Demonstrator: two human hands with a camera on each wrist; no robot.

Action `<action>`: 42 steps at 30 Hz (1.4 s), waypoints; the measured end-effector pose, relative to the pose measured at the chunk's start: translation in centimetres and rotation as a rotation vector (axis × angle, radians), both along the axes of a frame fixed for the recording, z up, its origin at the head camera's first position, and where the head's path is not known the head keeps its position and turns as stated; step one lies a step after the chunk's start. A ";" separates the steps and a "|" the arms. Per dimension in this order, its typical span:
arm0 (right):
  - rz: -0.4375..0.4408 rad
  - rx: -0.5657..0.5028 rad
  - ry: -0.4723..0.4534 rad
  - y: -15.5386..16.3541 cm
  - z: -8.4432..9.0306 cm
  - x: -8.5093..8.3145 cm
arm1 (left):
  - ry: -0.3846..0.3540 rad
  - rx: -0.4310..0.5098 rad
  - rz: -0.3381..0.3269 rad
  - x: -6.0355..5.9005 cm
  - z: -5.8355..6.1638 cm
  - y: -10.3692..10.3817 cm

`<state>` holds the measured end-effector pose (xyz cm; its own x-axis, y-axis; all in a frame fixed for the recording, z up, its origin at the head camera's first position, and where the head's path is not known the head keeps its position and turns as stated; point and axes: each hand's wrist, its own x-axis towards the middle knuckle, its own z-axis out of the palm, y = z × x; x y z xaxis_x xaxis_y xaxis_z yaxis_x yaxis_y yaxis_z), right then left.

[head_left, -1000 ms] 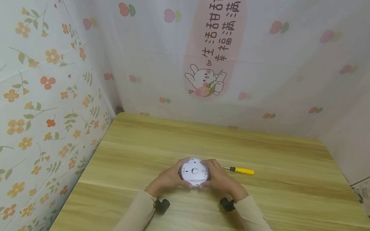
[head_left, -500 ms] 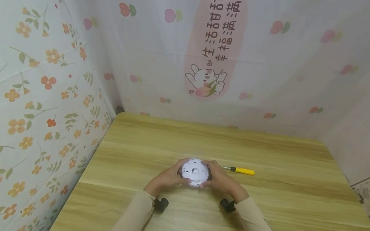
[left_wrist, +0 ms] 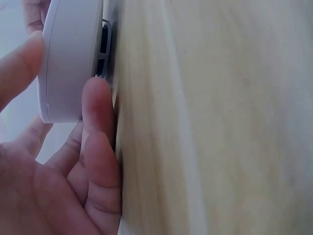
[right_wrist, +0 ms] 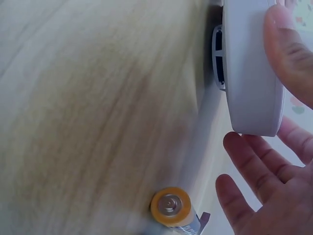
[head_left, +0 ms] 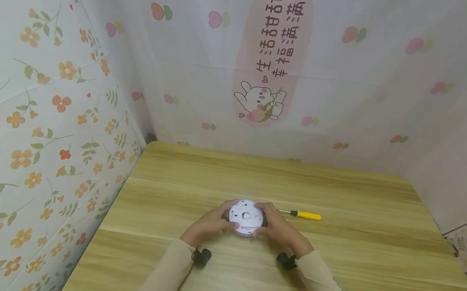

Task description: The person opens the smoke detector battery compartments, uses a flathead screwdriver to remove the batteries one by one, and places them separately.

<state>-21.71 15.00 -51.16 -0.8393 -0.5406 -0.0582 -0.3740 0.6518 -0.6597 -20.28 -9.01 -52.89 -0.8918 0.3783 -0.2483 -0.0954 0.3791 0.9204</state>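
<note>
A round white smoke detector (head_left: pixel 246 218) is held between both hands above the wooden table, its flat slotted back facing up. The dark-slotted vent (left_wrist: pixel 103 46) on its underside faces the tabletop in the left wrist view. My left hand (head_left: pixel 213 221) grips the left side, thumb over the upper rim and fingers beneath. From the right, my right hand (head_left: pixel 277 223) holds the other side, thumb on the rim and fingers around the lower edge. An orange-ended battery (right_wrist: pixel 171 206) stands near the right fingers in the right wrist view; the head view does not show it.
Just right of the right hand lies a screwdriver (head_left: pixel 307 216) with a yellow handle, its shaft tip hidden behind the hand. The wooden table (head_left: pixel 196 170) meets patterned cloth (head_left: pixel 185 111) at the back and floral cloth (head_left: pixel 102 116) on the left.
My left thumb has shifted upward from the detector's near edge onto its back plate. The right hand keeps nearly the same hold, and the detector stays in place.
</note>
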 end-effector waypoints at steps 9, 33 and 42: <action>-0.011 0.010 0.043 0.0 -0.4 0.2 | -0.003 0.042 -0.011 -0.1 -0.1 -0.3; -0.062 -0.032 0.036 0.1 -0.7 0.2 | 0.015 0.049 -0.039 -0.1 -0.1 -0.5; -0.036 -0.023 0.034 0.5 -0.6 0.2 | 0.014 0.057 -0.042 0.0 -0.2 -0.5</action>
<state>-21.49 15.51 -51.80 -0.8594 -0.5110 -0.0173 -0.3730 0.6498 -0.6622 -20.30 -9.55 -53.11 -0.8781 0.4283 -0.2133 -0.0679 0.3296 0.9417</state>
